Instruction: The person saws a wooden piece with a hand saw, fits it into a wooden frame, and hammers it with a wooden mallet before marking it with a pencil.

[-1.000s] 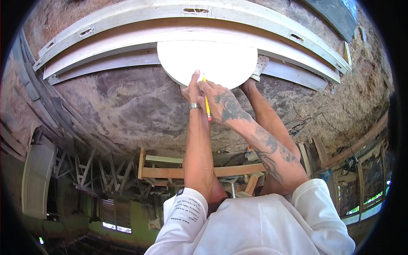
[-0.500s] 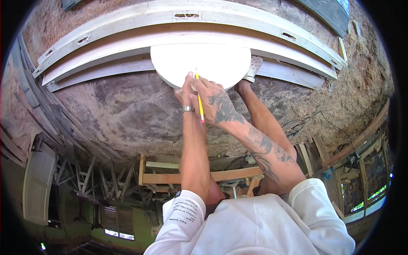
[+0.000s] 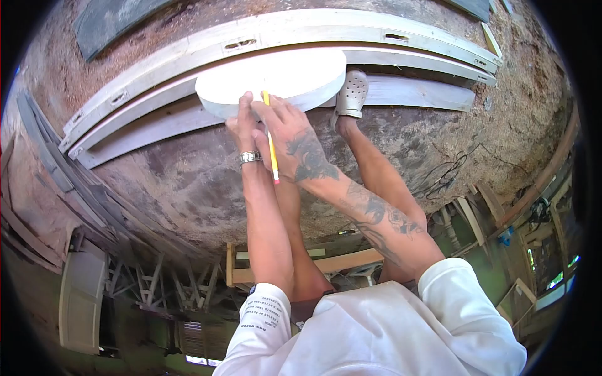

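Note:
A thick, bright white semi-round slab (image 3: 251,78) rests tilted against pale timber beams, its rounded edge toward me. My left hand (image 3: 243,125), with a metal watch at the wrist, is closed at the slab's near rim, a digit on the edge and the other fingers mostly hidden below. Beside it, my right hand (image 3: 285,135) pinches a yellow pencil (image 3: 271,147). The pencil tip points at the slab's top near the rim, and its pink eraser points back toward me. Glare on the slab hides any marks.
Long pale beams (image 3: 351,37) with cut slots lie across the ground behind the slab. A foot in a white perforated clog (image 3: 353,94) stands right of it. Grey boards (image 3: 63,169) are stacked at left. A wooden frame (image 3: 301,266) stands near my legs; dark cables (image 3: 448,172) lie right.
The view has shifted, so slab and hands appear further left. The slab shows more of its side edge and looks more tilted. Both hands keep their hold; the clog is more fully visible.

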Action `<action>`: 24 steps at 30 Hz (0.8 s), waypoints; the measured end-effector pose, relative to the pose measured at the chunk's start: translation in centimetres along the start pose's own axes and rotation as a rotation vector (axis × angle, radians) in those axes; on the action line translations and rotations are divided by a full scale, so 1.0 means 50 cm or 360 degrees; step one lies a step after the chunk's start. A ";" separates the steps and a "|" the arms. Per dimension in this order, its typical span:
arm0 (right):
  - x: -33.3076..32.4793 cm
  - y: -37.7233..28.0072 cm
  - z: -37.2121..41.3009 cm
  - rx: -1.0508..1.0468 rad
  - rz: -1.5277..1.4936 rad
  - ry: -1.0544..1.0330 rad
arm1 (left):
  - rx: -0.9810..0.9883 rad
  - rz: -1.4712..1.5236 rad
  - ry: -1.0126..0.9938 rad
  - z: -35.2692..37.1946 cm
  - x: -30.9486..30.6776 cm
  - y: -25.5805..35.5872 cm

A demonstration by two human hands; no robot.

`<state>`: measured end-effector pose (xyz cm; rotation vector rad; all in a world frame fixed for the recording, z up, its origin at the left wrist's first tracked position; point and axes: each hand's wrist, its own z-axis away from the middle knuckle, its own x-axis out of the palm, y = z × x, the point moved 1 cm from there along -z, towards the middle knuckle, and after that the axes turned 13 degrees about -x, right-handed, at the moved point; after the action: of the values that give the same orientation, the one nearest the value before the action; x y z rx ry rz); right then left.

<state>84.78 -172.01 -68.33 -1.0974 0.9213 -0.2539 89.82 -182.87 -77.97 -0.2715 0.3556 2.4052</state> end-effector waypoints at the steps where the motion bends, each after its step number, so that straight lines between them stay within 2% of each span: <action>1: -0.008 0.000 -0.002 0.0016 0.0004 0.0037 | -0.0045 -0.0085 0.0098 0.002 0.010 0.014; 5: -0.040 0.000 0.000 0.0087 -0.0139 0.0096 | -0.0012 -0.0075 0.0179 0.004 0.032 0.040; 6: -0.050 0.002 0.003 0.0116 -0.0165 0.0117 | 0.0036 0.0048 0.0181 -0.002 0.041 0.042; 9: -0.070 0.009 0.014 0.0171 -0.0189 0.0277 | 0.0014 0.0158 0.0103 -0.012 0.058 0.070; 10: -0.080 0.011 0.017 0.0222 -0.0234 0.0233 | 0.0017 0.0030 -0.0050 -0.053 0.051 0.070; 13: -0.096 0.027 0.020 0.0257 -0.0213 0.0267 | 0.0119 -0.0032 -0.0156 0.013 0.091 0.102; 17: -0.176 0.041 0.027 0.0404 -0.0478 0.0266 | 0.0179 -0.0259 -0.0012 0.052 0.119 0.109; 19: -0.203 0.053 0.027 0.0452 -0.0545 0.0326 | 0.0154 -0.0309 -0.0095 0.019 0.099 0.106; 24: -0.287 0.083 0.029 0.0516 -0.0656 0.0491 | 0.0208 -0.0401 -0.0149 0.064 0.150 0.078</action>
<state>75.92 -160.56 -64.27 -0.9496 0.8775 -0.9019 81.31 -180.18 -76.38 -0.1355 0.4082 2.1289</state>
